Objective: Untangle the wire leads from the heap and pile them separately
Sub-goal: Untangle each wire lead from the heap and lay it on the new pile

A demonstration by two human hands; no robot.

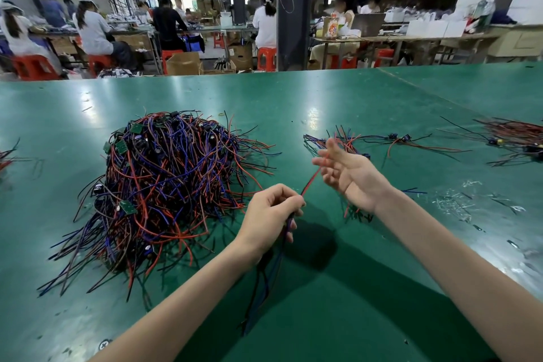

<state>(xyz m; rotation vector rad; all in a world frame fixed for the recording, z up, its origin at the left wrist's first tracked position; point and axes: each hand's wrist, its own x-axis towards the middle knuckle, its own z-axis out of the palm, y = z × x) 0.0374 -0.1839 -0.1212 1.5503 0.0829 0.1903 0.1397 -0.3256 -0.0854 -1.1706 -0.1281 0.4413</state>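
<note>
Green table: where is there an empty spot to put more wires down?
Bare green shows in the wide strip of table beyond the big heap and the small pile, and in the gap between those two. It is crowded at the left under the heap, and at the right with another pile and scraps.

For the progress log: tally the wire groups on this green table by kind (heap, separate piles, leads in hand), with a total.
Tangled heap: 1
Separate smaller piles: 3 (middle pile, far-right pile, left-edge pile)
Held leads, gripped by the left hand: 1
Total: 5
Loose wires below the right hand at its wrist: too hidden to class.
</note>
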